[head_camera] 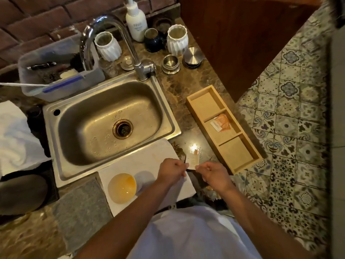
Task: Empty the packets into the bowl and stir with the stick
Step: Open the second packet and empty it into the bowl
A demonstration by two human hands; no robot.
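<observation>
A small cream bowl [122, 187] with an orange-tinted inside stands on a white paper towel [143, 161] in front of the sink. Just right of the towel, my left hand [171, 170] and my right hand [214, 174] both pinch the lower edge of a pale packet [192, 159] held upright between them. Another orange and white packet [221, 124] lies in the middle compartment of a wooden tray [203, 116] on the counter to the right. A thin pale stick [155, 157] seems to lie on the towel, faint against it.
A steel sink [110, 120] with a tap [104, 28] fills the centre. Behind it stand white ribbed cups [177, 39], a soap bottle [136, 21], metal lids and a plastic tub [56, 71]. A grey cloth [82, 210] lies left of the bowl. The counter edge drops to a tiled floor [291, 128] at right.
</observation>
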